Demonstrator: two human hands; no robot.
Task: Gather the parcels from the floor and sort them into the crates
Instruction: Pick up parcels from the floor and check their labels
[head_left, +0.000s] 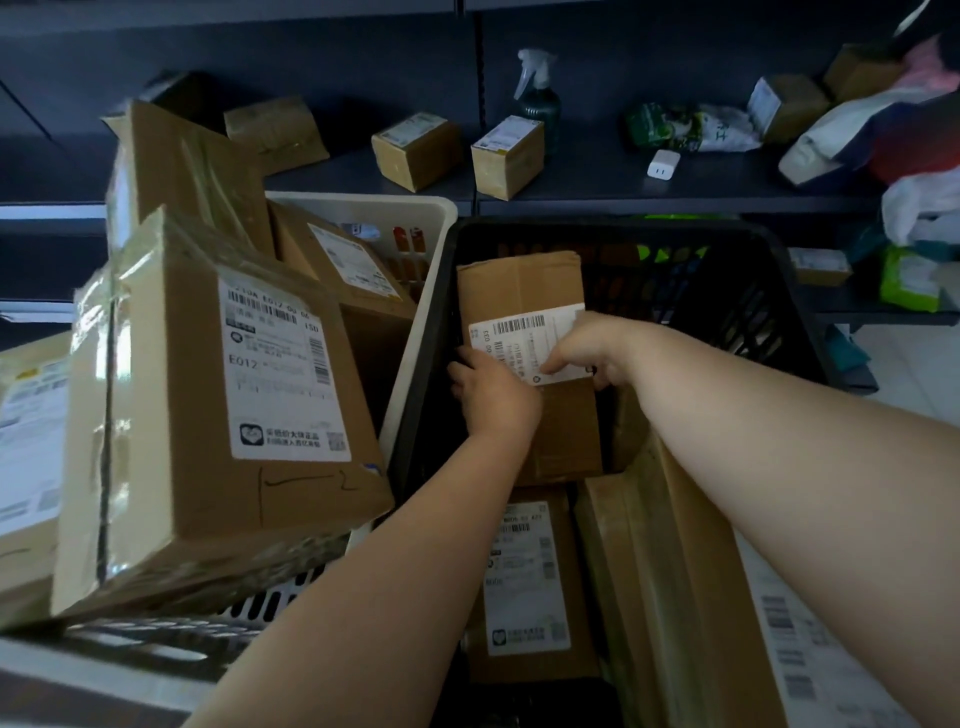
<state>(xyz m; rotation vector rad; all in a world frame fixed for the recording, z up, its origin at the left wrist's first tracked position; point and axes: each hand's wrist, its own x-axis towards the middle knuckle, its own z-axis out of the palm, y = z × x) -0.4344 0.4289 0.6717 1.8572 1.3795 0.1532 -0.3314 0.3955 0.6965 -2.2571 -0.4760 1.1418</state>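
Looking down from the head camera, I see a cardboard parcel (524, 322) inside the black crate (737, 291), leaning against its left wall. My left hand (493, 397) curls its fingers round the parcel's left edge; my right hand (587, 348) grips its right edge, fingertips on the label. It looks stiff and fairly light; the side edges seem the best hold.

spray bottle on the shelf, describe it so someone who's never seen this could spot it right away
Look at the dark shelf behind the two crates. The spray bottle stands upright near its middle, just behind the right one of two small cardboard boxes. It is the only bottle there: dark green body, white trigger head.
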